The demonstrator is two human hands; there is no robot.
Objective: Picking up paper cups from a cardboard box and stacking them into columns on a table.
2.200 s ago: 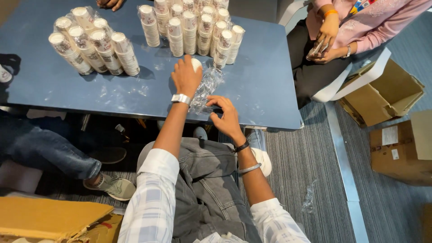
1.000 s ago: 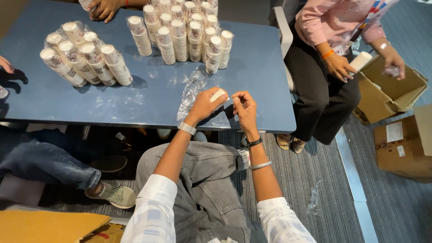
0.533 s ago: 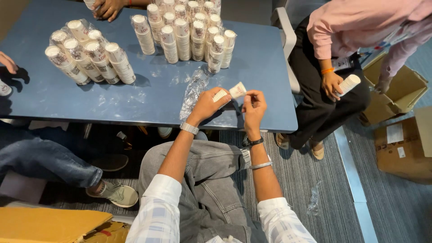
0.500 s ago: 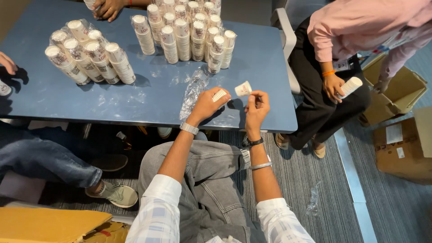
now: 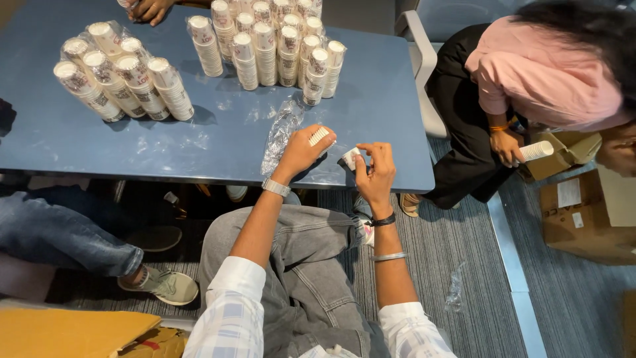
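Note:
My left hand grips a short stack of white paper cups lying sideways over the blue table. My right hand pinches a single small paper cup just right of that stack, the two apart by a small gap. A crumpled clear plastic sleeve lies on the table beside my left hand. Both hands hover near the table's front edge, above my lap.
Several stacks of printed paper cups stand at the table's back, more wrapped stacks at the left. A person in pink at the right holds a cup stack over cardboard boxes. Another person's leg is left.
My hands came back from the table's middle to its front edge and pulled one cup off the stack. The person in pink bent down towards the boxes with a cup stack.

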